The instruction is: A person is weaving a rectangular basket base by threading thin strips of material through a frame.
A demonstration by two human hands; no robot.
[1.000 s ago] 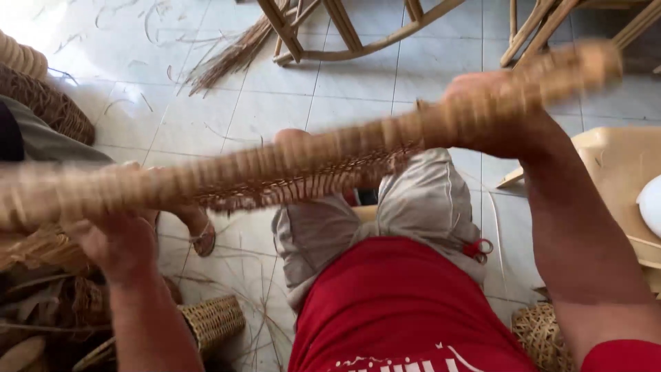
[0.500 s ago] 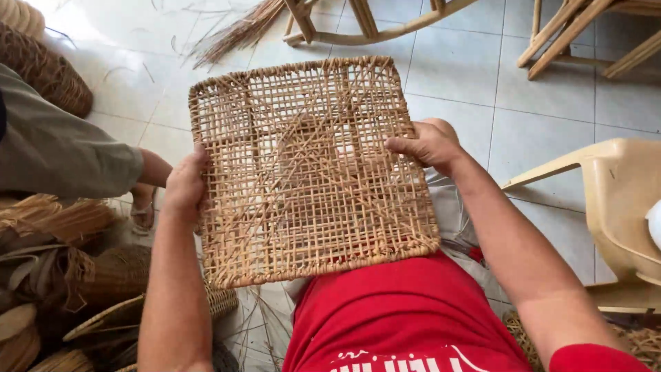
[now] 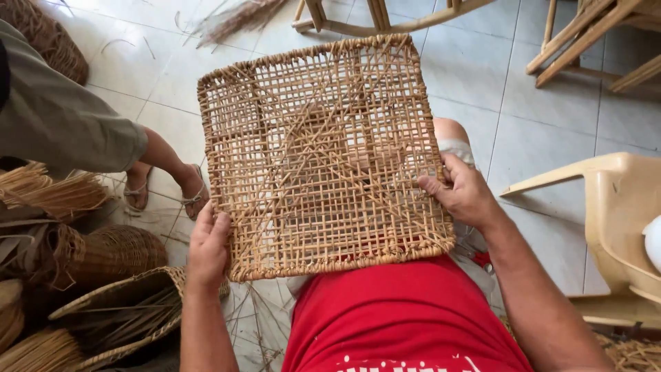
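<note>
The woven panel sits over the lap, hiding the knees. Left hand and right hand clamp its near corners, fingers tucked behind. Pale tile floor, chair cut off right.

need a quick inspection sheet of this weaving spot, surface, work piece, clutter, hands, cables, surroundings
surface: pale tiled floor, loose strands scattered on it.
job's things: square open-weave woven panel, held flat over the lap, face to the camera.
clutter: woven baskets and bundles of cane at the left; a fibre bundle at the top.
hands: left hand grips the panel's lower left edge; right hand grips its right edge, thumb on top.
cables: nothing seen.
surroundings: another person's sandalled feet at the left; wooden chair frames at the top; beige plastic chair at the right.
</note>
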